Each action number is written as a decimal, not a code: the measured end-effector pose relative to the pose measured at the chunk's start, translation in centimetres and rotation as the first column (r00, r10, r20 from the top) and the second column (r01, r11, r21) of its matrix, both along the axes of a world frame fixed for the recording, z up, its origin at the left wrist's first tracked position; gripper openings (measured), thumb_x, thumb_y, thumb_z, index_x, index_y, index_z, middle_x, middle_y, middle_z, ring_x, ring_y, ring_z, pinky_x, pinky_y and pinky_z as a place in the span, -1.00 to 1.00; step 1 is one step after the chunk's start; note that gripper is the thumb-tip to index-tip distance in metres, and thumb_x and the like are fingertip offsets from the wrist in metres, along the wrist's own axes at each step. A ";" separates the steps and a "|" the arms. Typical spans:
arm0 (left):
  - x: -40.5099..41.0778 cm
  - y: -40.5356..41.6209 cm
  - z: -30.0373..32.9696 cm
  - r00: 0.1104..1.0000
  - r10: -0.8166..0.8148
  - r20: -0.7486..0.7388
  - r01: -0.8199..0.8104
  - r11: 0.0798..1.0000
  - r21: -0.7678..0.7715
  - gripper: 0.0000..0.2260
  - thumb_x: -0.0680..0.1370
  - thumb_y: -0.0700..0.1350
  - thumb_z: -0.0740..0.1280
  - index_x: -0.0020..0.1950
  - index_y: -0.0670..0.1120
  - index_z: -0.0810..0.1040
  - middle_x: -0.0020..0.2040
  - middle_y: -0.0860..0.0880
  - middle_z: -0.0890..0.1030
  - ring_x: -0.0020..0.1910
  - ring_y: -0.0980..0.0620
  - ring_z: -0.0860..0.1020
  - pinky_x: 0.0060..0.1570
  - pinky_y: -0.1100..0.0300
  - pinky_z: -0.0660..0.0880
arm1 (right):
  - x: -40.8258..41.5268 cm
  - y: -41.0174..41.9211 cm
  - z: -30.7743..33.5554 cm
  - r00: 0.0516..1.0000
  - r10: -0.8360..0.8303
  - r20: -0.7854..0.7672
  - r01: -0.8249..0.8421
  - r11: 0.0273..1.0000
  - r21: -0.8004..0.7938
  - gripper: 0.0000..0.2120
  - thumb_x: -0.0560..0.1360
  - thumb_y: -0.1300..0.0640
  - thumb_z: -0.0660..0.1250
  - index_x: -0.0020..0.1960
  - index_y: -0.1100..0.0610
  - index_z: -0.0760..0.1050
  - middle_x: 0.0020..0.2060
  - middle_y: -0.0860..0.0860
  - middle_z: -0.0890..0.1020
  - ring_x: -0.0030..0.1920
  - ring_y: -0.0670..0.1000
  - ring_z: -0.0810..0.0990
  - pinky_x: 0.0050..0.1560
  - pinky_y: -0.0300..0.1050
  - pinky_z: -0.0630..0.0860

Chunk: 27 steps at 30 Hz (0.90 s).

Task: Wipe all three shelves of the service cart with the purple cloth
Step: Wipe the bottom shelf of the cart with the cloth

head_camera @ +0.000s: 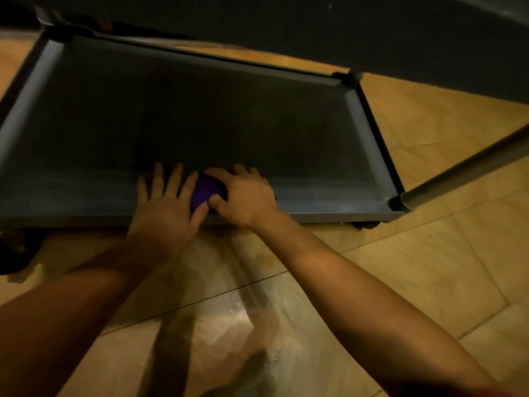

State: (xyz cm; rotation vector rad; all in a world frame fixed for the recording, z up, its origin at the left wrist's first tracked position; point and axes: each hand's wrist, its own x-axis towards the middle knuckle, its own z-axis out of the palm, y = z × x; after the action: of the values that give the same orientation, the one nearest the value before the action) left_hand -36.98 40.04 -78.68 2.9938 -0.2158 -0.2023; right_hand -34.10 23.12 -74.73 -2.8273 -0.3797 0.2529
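Observation:
The grey bottom shelf (363, 130) of the service cart fills the upper part of the view, low above the floor. A bunched purple cloth (204, 191) lies on the shelf just inside its near rim. My right hand (246, 193) grips the cloth from above, fingers curled over it. My left hand (166, 204) rests flat beside it with fingers spread, its thumb touching the cloth's left edge. Most of the cloth is hidden under my hands.
A dark shelf (372, 32) of the cart overhangs along the top. A metal cart post (469, 167) rises at the right corner. A dark caster (17, 247) sits at the left. Glossy beige floor tiles (429, 267) surround the cart.

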 end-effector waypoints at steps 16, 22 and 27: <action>0.2 -0.7 -1.1 0.988 0.035 -0.151 -0.023 0.996 0.081 -0.02 0.31 0.59 -0.38 0.63 0.11 -0.19 0.66 -0.14 -0.13 0.61 -0.26 -0.16 0.50 -0.38 -0.09 | -1.9 -13.6 -0.4 0.972 -0.226 0.066 0.234 0.958 -0.167 -0.59 0.56 -0.06 0.32 0.39 -0.04 0.42 0.23 0.18 0.50 0.24 0.24 0.48 0.10 0.16 0.56; 0.1 -0.8 -0.5 0.978 0.043 -0.202 -0.022 0.994 0.107 -0.03 0.31 0.57 -0.37 0.64 0.11 -0.19 0.66 -0.14 -0.17 0.61 -0.26 -0.18 0.49 -0.40 -0.10 | -1.7 -16.6 -1.3 0.945 -0.311 0.102 0.326 0.922 -0.209 -0.56 0.57 -0.04 0.32 0.43 -0.03 0.37 0.26 0.20 0.49 0.25 0.27 0.47 0.08 0.15 0.54; 0.2 -0.8 -0.2 0.973 0.045 -0.228 -0.015 0.992 0.129 -0.06 0.35 0.56 -0.33 0.64 0.11 -0.21 0.65 -0.14 -0.20 0.61 -0.27 -0.20 0.49 -0.41 -0.09 | -1.5 -23.2 -0.7 0.891 -0.437 0.123 0.448 0.802 -0.396 -0.52 0.59 0.08 0.26 0.49 -0.07 0.31 0.30 0.21 0.48 0.25 0.33 0.47 0.10 0.26 0.56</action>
State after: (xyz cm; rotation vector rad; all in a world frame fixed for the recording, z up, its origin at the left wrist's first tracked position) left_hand -36.82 39.20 -78.83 3.0597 -0.1369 -0.5771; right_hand -35.64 -0.11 -75.42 -3.2244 0.3914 0.2152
